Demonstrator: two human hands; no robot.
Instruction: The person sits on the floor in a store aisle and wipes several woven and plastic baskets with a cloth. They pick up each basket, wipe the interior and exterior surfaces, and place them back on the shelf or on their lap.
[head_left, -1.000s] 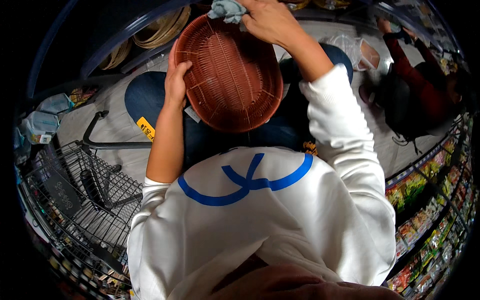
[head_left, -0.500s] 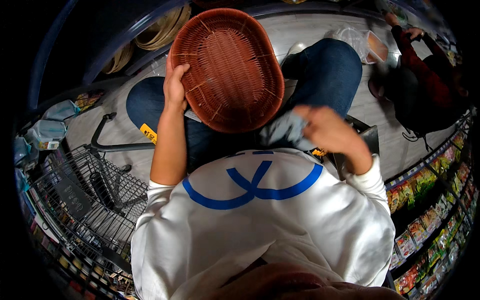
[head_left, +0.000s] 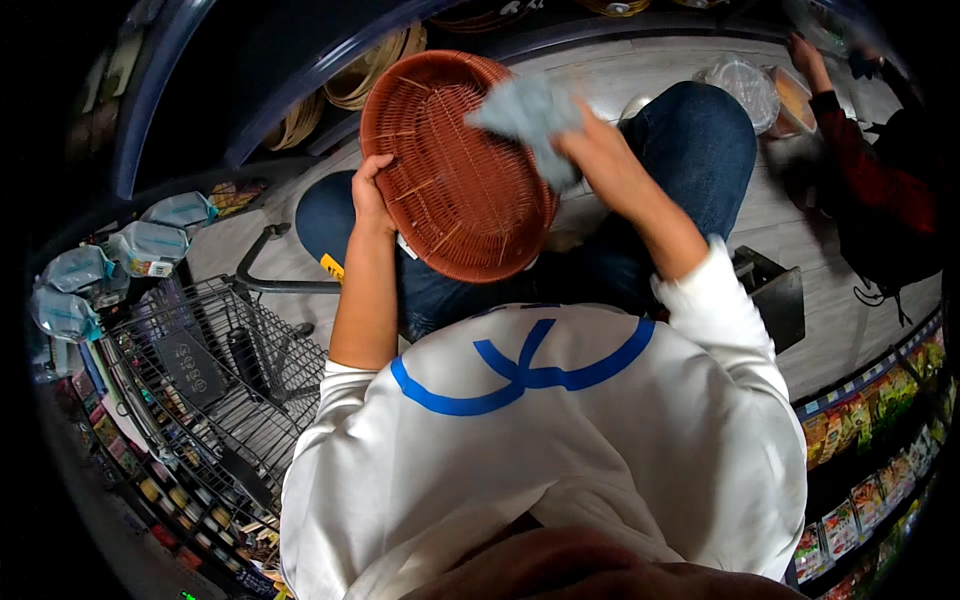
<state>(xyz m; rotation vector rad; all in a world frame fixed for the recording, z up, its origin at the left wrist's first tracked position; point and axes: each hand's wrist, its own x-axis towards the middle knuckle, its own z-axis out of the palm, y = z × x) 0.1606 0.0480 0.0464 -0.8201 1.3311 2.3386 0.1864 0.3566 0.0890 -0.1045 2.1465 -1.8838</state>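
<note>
An oval reddish-brown woven basket is tilted above my lap, its inside facing me. My left hand grips its left rim, with the thumb over the edge and the other fingers hidden behind it. In my right hand is a grey-blue cloth, smeared by motion. The cloth overlaps the basket's upper right rim; whether it touches the weave I cannot tell.
A black wire shopping cart stands at my left, near clear plastic containers. Round baskets sit on the shelf ahead. At right, another person's red-sleeved arm reaches forward. Hanging packets line the lower right shelf.
My right hand has carried the cloth from beside my lap up and forward to the basket's upper right rim. The basket has tilted somewhat in my left hand.
</note>
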